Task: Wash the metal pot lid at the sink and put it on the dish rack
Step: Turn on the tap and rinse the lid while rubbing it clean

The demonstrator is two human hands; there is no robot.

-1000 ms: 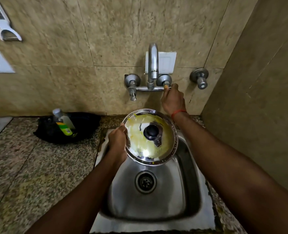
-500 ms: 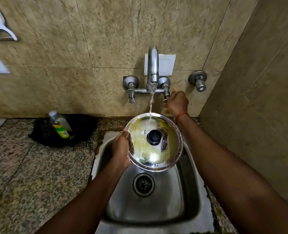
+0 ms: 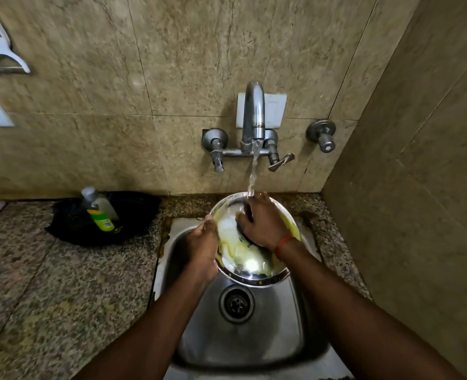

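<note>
The round metal pot lid (image 3: 247,263), smeared with yellow residue, is held over the steel sink (image 3: 243,335). My left hand (image 3: 201,246) grips its left rim. My right hand (image 3: 262,222) lies flat on top of the lid, fingers spread, and covers the black knob. Water runs from the tap (image 3: 253,111) onto my right hand's fingers and the lid's far edge. No dish rack is in view.
The tap's right lever (image 3: 280,161) is turned out; a left valve (image 3: 216,149) and a separate wall valve (image 3: 323,137) flank it. A dish soap bottle (image 3: 99,211) leans in a black tray (image 3: 70,227) on the granite counter. A wall stands close on the right.
My right hand left the tap lever and came down onto the lid's top. The water flow grew from nothing to a steady stream. My left hand kept its hold on the rim.
</note>
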